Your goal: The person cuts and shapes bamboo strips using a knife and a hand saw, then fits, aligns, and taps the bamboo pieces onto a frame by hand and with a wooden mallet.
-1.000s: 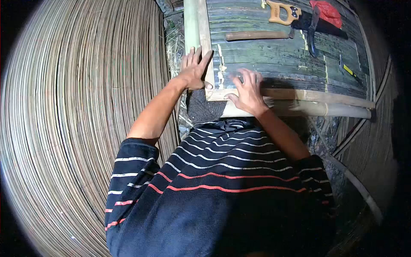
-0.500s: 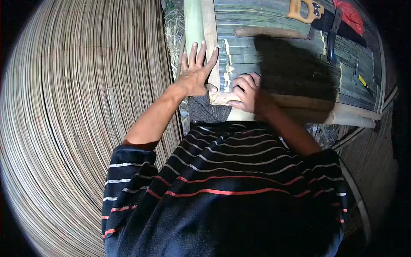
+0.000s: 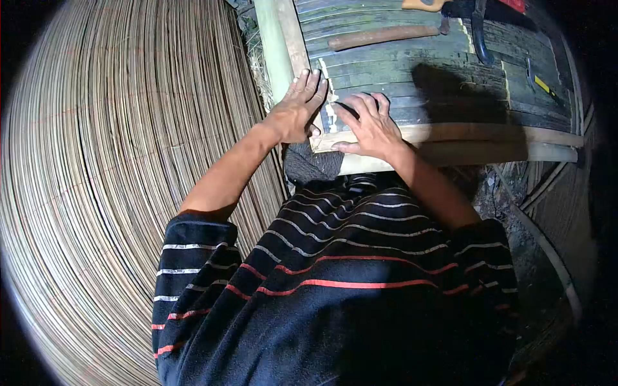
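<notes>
My left hand [image 3: 295,110] lies flat, fingers stretched out, on the pale wooden strip [image 3: 293,35] along the left side of a slatted bamboo panel [image 3: 380,67]. Its thumb is by the panel's near left corner. To the right, my right hand [image 3: 373,132] has its fingers apart, with the thumb on the front strip [image 3: 444,133] and the fingertips over the slats. Neither hand holds anything. Below the corner is a dark knitted cloth [image 3: 309,164]. A pale, yellowish line [image 3: 329,96] runs up the slats between the hands.
A tool with a wooden handle [image 3: 383,36] lies on the panel. Farther back are a saw handle [image 3: 421,5], a dark curved tool [image 3: 479,38] and something red [image 3: 513,4]. A small yellow-marked tool [image 3: 542,83] is at right. Bundled thin sticks [image 3: 141,180] fill the left.
The fingers of my right hand have gone from curled to spread out. My left hand's fingers are closer together. The panel and its tools appear shifted slightly left and up in view.
</notes>
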